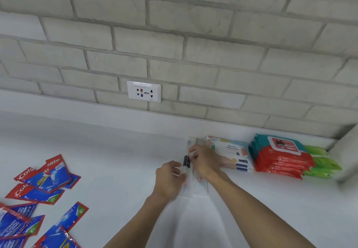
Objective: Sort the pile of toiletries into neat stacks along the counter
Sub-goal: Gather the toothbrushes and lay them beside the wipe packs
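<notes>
white counter under a brick wall: wipe packs already sit stacked at the far right. my left hand and right hand both pinch the clear packs just beside them, probably squaring that stack. toothpaste sachets lie scattered at left, unsorted.

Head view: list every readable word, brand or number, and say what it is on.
"Col" and "ate": red-and-blue sachets.
"80" and "Wipes": top red-and-teal wipes pack.
White wipes pack, wall socket, clear packet: print too blurred to read.
</notes>
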`<state>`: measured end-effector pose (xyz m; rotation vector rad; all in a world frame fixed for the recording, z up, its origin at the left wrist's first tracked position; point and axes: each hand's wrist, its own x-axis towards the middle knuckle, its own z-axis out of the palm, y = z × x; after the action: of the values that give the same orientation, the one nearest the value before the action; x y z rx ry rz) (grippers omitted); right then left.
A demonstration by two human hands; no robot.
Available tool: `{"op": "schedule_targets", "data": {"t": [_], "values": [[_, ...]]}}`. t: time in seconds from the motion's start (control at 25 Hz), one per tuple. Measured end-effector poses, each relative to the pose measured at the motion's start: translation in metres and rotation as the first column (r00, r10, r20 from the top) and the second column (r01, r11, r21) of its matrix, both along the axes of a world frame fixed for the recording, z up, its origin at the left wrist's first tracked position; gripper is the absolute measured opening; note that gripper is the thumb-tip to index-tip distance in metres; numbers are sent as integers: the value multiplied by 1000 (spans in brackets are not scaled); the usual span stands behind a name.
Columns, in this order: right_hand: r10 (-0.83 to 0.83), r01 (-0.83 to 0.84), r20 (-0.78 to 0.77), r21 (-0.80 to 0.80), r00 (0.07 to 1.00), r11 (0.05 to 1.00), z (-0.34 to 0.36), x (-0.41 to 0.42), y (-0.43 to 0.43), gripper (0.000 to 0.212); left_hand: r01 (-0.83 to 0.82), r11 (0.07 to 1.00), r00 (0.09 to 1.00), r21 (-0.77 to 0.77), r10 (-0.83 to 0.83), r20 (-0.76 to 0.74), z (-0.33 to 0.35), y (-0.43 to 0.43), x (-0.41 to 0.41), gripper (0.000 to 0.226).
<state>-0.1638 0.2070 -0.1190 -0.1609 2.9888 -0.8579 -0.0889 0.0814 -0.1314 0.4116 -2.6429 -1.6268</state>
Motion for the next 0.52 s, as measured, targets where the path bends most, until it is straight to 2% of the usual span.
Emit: {"op": "schedule_targets", "data": {"t": [0.24,0.52], "values": [[7,9,-89,170,996,985,-12,-9,0,31,-10,999,1000,-51,10,-5,-6,11,-5,33],[-8,27,-132,147,991,989,-11,-2,0,27,5,996,999,-89,-9,-35,-10,16,-7,34]]}}
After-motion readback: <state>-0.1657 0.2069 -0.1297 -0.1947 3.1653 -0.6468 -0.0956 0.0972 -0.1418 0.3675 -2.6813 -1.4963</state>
